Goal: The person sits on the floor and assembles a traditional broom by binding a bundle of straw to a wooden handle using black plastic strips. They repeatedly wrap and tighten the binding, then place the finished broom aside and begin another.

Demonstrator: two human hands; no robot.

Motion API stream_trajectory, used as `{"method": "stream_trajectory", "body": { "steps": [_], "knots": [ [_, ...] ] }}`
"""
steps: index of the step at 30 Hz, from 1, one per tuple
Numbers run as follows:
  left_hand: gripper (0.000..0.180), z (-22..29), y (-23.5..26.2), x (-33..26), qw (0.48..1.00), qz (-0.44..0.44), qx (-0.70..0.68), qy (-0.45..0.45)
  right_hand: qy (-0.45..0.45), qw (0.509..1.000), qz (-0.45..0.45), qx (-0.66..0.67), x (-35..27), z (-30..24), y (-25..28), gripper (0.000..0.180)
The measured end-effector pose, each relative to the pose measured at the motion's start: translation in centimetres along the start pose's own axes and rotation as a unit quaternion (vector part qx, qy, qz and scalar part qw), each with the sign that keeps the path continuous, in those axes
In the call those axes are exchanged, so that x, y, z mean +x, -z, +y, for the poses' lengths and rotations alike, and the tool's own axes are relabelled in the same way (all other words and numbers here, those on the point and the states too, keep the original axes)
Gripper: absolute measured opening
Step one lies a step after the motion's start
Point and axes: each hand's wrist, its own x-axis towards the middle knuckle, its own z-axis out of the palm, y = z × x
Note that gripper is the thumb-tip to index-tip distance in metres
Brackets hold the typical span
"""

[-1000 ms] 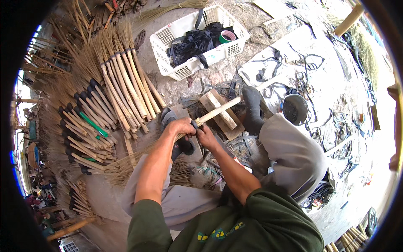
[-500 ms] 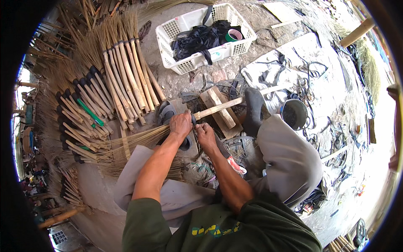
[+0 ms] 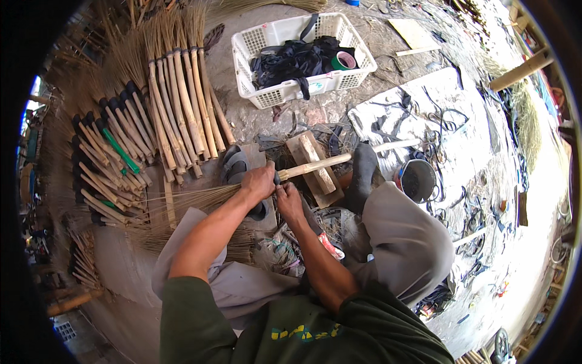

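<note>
**A:** Look there: both hands are on one broom. The left hand (image 3: 259,182) is wrapped tight round the place where the straw bundle (image 3: 194,197) meets the wooden handle (image 3: 339,159). Fingers fully curled, no gap.

**B:** And the right hand (image 3: 288,201)?

**A:** Just beside the left, knuckles almost touching it, fingers pinched narrow on something at the binding. A dark band, a cord, a small tool? I can't tell; it's buried between the two fists.

**B:** Which way does the broom lie?

**A:** Long axis runs crosswise. From the fingers the handle shoots out up and to the right, across the wooden block (image 3: 312,162) and past the dark-socked foot (image 3: 365,173). The straw fans the other way, out to the left of the fingers, over the lap. So the joint sits right inside the grip, and the left hand has the nearer, fuller hold on it.

**B:** What's beyond the fingers?

**A:** Further out and to the left, rows of finished brooms (image 3: 176,109) lying side by side, some with dark-wrapped ends. Straight out from the knuckles, well apart, a white basket (image 3: 267,91) with black strips and a roll of green tape (image 3: 344,59). To the right, a pale sheet (image 3: 461,121) strewn with dark offcuts.

**B:** Anything else hidden?

**A:** The straw tips blur into the litter below, and the wrap itself stays out of sight under the thumbs.
</note>
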Motion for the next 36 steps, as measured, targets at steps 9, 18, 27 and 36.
{"method": "stream_trajectory", "body": {
  "steps": [9, 18, 27, 36],
  "knots": [
    [0.018, -3.3, 1.0, 7.1, 0.830, -0.499, -0.232, 0.097, -0.024, 0.998, -0.055, 0.027, 0.3, -0.4, 1.7, 0.034],
    [0.028, -0.9, -1.5, 1.7, 0.998, 0.050, 0.019, -0.024, -0.034, 0.997, -0.056, 0.029, 1.4, -0.8, 0.9, 0.034],
    [0.032, -1.0, -1.6, 2.3, 0.996, 0.020, 0.077, -0.051, -0.029, 0.997, -0.037, 0.067, 1.2, -0.6, 0.7, 0.031],
    [0.026, -1.0, 1.1, 3.5, 0.988, -0.154, -0.003, 0.015, -0.033, 0.999, -0.019, -0.001, 0.9, -1.5, 0.6, 0.032]
  ]
}}
